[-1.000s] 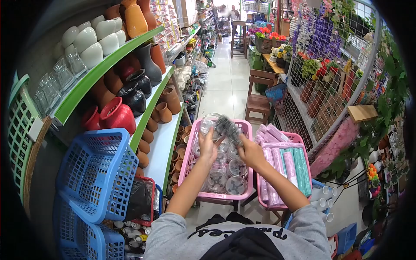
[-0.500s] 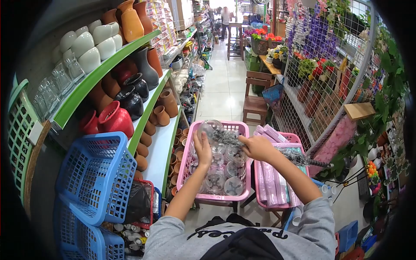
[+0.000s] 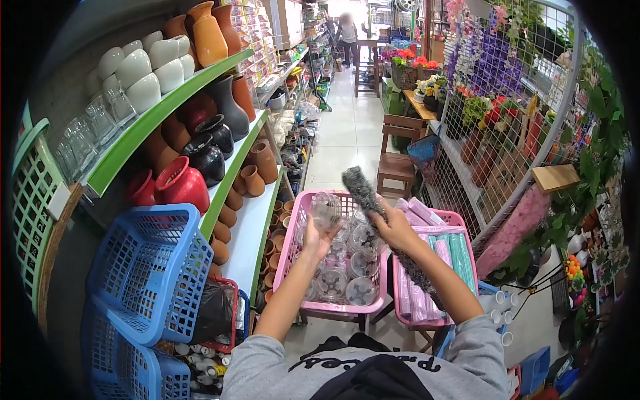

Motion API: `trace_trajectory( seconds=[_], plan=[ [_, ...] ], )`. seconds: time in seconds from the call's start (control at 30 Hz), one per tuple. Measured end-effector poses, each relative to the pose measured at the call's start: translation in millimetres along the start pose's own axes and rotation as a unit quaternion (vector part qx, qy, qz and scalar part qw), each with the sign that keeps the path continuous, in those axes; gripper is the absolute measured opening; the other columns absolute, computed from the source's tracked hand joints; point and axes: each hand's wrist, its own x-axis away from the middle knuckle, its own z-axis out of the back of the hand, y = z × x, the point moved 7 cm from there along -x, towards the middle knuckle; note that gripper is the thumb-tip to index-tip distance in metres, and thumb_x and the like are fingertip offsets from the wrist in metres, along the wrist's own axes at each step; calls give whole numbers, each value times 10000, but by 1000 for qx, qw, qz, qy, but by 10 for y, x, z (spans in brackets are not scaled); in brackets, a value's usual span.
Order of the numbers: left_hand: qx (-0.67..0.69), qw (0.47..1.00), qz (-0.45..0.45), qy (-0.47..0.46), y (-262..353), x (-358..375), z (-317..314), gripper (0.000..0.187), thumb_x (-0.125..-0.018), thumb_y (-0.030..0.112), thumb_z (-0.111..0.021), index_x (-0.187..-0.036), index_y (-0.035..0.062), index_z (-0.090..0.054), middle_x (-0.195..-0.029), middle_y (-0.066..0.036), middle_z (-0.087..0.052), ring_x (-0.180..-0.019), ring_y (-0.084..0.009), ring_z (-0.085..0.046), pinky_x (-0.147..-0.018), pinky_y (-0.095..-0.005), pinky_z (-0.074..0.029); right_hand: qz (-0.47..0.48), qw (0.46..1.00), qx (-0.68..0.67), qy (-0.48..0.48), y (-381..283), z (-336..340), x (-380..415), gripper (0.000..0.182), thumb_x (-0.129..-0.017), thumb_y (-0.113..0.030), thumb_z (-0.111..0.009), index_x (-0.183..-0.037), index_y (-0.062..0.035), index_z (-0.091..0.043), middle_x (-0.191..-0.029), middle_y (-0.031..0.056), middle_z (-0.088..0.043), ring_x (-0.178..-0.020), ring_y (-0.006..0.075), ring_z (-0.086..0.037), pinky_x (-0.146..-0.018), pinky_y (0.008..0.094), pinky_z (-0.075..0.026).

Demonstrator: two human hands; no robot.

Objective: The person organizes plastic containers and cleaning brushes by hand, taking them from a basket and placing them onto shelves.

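Note:
My left hand holds a clear, round container over the left part of a pink basket. Several similar clear containers lie inside that basket. In my right hand is a fluffy grey duster, its rounded end tilted up and away above the basket's right rim. The duster's other end runs back under my right forearm. Duster and held container are apart.
A second pink basket with pink and teal wrapped packs stands to the right. Blue baskets are stacked at left beside shelves of pots and vases. A wire mesh rack and a wooden chair stand beyond; a person is far down the aisle.
The duster has come away from the held container and swung to the right, its end now pointing up. My left hand has lowered slightly and turned, palm more upward under the container.

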Motion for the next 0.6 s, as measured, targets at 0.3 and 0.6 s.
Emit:
trace_trajectory(
  seconds=[0.3, 0.6],
  plan=[
    [-150, 989, 3, 1, -104, 219, -323, 813, -796, 788, -201, -1313, 188, -388, -1163, -24, -530, -1054, -217, -528, -753, -435, -512, 37, 998, -57, 19, -67, -330, -11, 353, -865, -172, -524, -1176, -9, -484, -877, 278, -606, -810, 432, -597, -697, 428, -469],
    [74, 981, 63, -166, -220, 207, -446, 788, -784, 764, -336, -1252, 145, -472, -1206, -73, -528, -1088, -262, -506, -916, -459, -419, 54, 986, 161, 2, -39, -397, 30, 395, -836, -218, -522, -1185, -66, -418, -775, 243, -613, -746, 445, -591, -652, 516, -468]
  ],
)
